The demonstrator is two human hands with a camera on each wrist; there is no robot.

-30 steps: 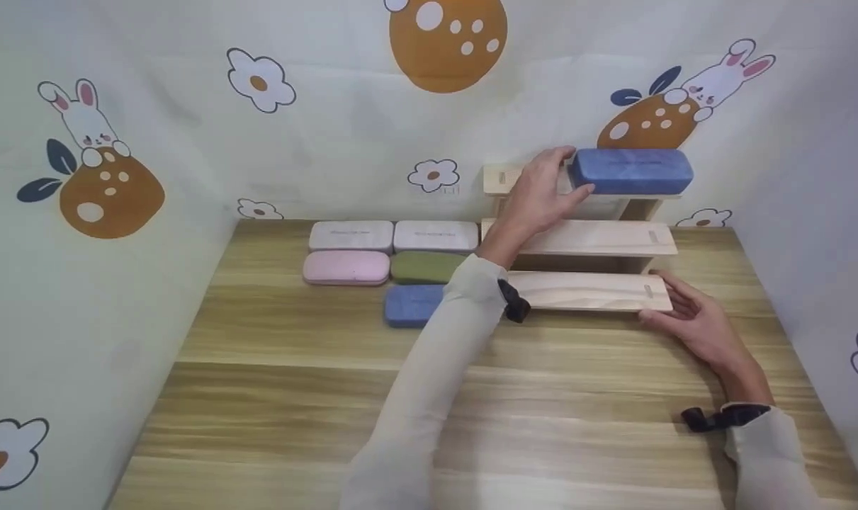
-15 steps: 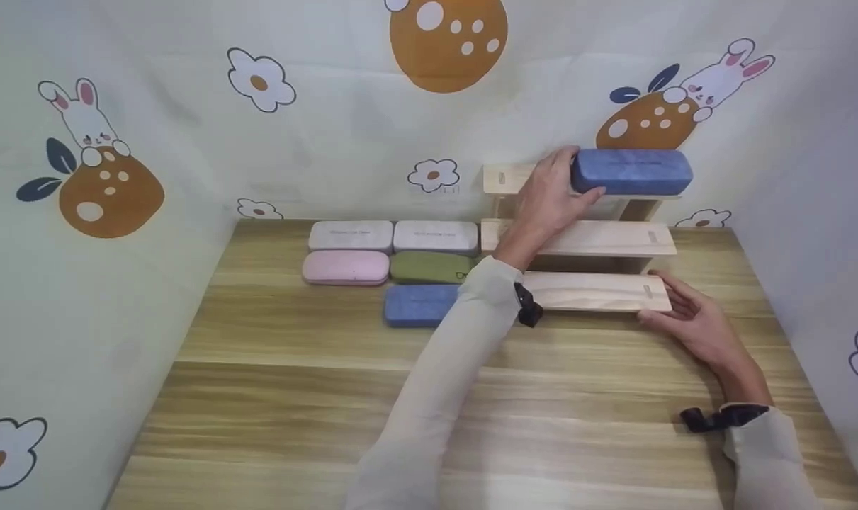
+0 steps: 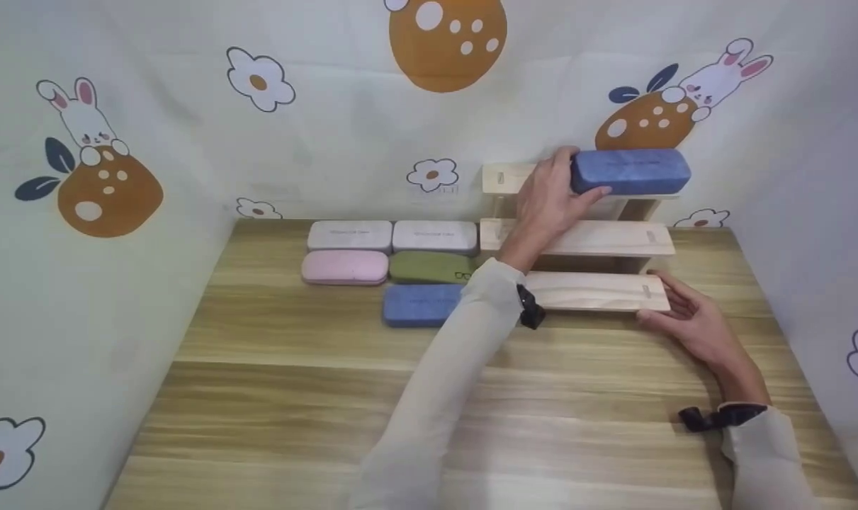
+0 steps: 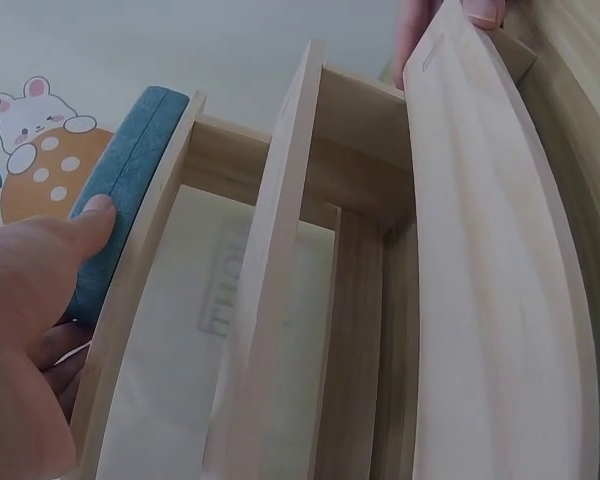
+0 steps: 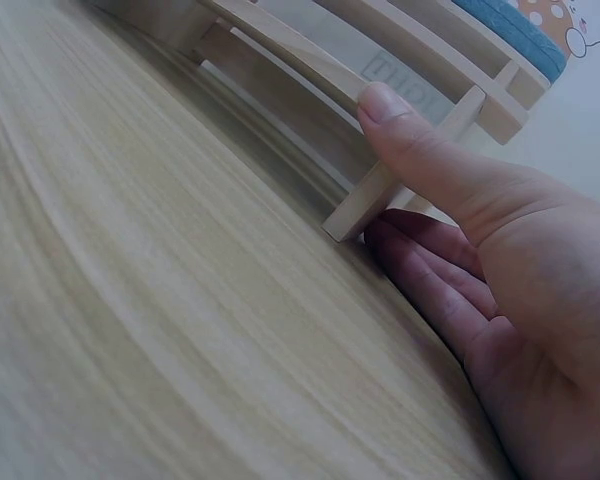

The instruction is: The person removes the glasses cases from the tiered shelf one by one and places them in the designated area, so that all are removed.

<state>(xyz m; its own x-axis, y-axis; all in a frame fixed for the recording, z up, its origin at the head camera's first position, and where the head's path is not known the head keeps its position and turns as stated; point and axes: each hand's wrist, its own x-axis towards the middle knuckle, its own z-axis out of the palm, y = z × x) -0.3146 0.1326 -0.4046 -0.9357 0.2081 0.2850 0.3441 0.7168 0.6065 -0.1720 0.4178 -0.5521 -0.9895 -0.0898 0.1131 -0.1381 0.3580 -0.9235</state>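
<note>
A blue glasses case (image 3: 634,171) lies on the top tier of a three-tier wooden rack (image 3: 602,239), towards its right end. My left hand (image 3: 548,198) grips the case's left end; in the left wrist view the thumb (image 4: 95,225) presses its front and the fingers reach behind. At the rack's lowest step, my right hand (image 3: 701,329) holds the right end. The right wrist view shows the thumb (image 5: 395,110) against the step's edge and the other fingers curled behind the rack's leg near the table. My left forearm hides part of the rack's left side.
Left of the rack, two grey-white cases (image 3: 351,236) stand in a row, with a pink case (image 3: 345,268) and a green case (image 3: 429,267) before them. Another blue case (image 3: 418,306) lies in front, partly behind my left sleeve. Printed cloth walls surround the wooden table (image 3: 273,418).
My left hand has shifted slightly right along the blue case, its thumb farther over the front. The case and my right hand stay in place.
</note>
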